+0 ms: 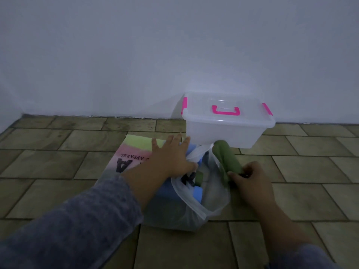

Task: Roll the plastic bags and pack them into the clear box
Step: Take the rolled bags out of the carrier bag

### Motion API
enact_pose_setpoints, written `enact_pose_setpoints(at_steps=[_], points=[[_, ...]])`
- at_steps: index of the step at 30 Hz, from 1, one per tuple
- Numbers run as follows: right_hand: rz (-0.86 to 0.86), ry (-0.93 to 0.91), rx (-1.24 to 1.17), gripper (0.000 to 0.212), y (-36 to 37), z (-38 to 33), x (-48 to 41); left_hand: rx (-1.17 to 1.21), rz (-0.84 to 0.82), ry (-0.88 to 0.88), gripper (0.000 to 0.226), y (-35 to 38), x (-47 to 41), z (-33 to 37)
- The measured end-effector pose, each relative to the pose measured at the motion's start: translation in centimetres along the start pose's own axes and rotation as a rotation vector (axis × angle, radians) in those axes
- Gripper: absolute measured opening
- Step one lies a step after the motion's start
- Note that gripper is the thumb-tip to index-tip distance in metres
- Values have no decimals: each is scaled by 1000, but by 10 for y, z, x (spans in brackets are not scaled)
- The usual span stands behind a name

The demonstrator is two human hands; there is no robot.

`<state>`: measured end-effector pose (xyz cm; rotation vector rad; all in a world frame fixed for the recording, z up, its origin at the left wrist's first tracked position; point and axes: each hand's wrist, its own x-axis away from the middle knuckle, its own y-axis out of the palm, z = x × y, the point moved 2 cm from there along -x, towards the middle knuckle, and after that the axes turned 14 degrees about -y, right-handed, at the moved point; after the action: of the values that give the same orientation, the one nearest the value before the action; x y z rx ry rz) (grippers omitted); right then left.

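Observation:
A clear box (223,133) with a closed lid, pink handle and pink clips stands on the floor against the wall. In front of it lies a translucent white bag (196,202) holding blue, black and green plastic bags. A pink-and-yellow printed bag (134,150) lies flat to its left. My left hand (171,158) rests spread, fingers apart, on the pile near the white bag's handle. My right hand (250,177) grips the near end of a rolled green bag (226,158), whose far end points at the box.
The floor is tan stone tile (58,164), bare to the left and right of the pile. A plain white wall (136,55) rises right behind the box. My grey sleeves fill the lower frame.

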<state>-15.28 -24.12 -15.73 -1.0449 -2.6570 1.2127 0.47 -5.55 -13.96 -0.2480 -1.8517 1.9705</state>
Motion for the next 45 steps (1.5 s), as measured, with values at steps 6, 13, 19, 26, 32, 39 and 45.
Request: enact_pose_setpoints(at_steps=[6, 13, 19, 26, 32, 39, 45], points=[[-60, -466, -78, 23, 1, -51, 6, 59, -164, 11, 73, -11, -15, -5], [-453, -395, 43, 32, 22, -55, -9, 125, -165, 62, 57, -21, -7, -32], [-476, -283, -38, 38, 42, -59, -23, 114, -15, 72, 70, 9, 15, -48], [-616, -242, -24, 43, 60, -83, -35, 141, 94, 49, 75, 26, 22, -51], [-581, -260, -38, 31, 46, -77, -35, 183, 137, 65, 75, 29, 28, -49], [-572, -254, -124, 38, 32, -77, -28, 187, 126, 68, 75, 26, 30, -47], [-410, -46, -360, 20, -32, -40, -34, 183, 123, 60, 73, 24, 32, -47]])
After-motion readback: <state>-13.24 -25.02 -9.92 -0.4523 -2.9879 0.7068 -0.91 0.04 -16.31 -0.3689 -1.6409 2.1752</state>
